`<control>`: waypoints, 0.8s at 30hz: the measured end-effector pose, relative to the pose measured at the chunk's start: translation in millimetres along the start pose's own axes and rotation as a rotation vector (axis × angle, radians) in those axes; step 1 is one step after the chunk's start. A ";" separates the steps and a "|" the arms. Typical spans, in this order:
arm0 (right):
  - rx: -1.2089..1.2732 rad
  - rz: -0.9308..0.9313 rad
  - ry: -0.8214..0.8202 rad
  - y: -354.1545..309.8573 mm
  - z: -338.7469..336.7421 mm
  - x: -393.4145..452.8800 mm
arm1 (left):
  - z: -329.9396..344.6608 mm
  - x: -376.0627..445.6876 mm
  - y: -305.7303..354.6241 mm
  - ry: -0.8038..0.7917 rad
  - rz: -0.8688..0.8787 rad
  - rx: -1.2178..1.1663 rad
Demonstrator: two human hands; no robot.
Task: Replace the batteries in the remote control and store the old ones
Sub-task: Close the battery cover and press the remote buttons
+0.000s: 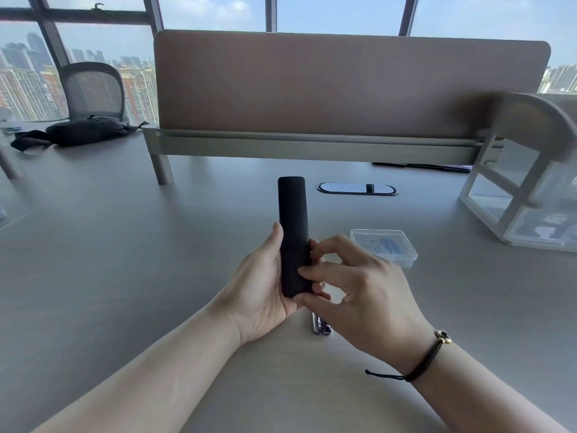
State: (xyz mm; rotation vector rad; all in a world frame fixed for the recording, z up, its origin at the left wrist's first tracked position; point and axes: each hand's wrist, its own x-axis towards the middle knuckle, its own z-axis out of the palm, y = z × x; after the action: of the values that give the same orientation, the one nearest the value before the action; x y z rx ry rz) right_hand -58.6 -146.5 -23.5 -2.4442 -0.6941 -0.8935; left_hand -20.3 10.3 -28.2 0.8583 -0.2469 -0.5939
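A long black remote control [293, 214] is held back side up above the middle of the table. My left hand [262, 285] cradles its lower end from the left and underneath. My right hand [356, 292] pinches the lower section, the battery cover part, with thumb and fingers from the right. Dark batteries [320, 325] lie on the table just below my hands, partly hidden by my right hand. A small clear plastic box [385, 246] with a lid stands to the right of the remote.
A brown desk divider [343, 85] runs across the back. A white-framed clear drawer unit [530, 195] stands at the right. An oval cable port [357, 189] lies behind the remote. A black bag [81, 131] and a mesh chair [93, 89] are at far left.
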 end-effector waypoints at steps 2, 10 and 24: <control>0.000 -0.008 -0.009 -0.1 1.8 -0.1 | -2.3 0.6 -0.5 -0.009 0.000 -0.016; -0.032 -0.108 0.040 -5.5 3.6 0.4 | -1.3 -3.0 2.2 -0.045 -0.053 -0.099; 0.015 -0.103 0.018 -2.0 2.3 1.9 | -1.7 -1.4 1.0 -0.062 -0.056 -0.076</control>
State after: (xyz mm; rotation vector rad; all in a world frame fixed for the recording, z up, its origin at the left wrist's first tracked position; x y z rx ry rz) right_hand -57.5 -143.1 -23.3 -2.4026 -0.8236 -0.9441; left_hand -20.4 12.7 -28.5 0.7759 -0.2552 -0.6789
